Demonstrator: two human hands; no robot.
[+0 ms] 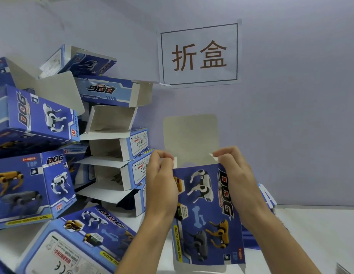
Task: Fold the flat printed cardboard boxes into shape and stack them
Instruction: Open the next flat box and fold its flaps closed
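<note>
I hold a blue printed cardboard box (pixel 205 212) upright in front of me, its robot-dog picture facing me and its plain grey top flap (pixel 190 135) standing up. My left hand (pixel 162 186) grips the box's left side, thumb and fingers pinching the small side flap at the top left corner. My right hand (pixel 237 178) grips the right side and pinches the small flap at the top right corner. A pile of folded boxes (pixel 110 155) rises on the left, several lying with open ends toward me.
A white table (pixel 314 230) carries everything. Flat blue boxes (pixel 269 196) lie behind my right hand. A loose box (pixel 77 242) lies at lower left. A paper sign (pixel 199 54) is taped on the pale wall. Something striped shows at the lower right corner (pixel 342 269).
</note>
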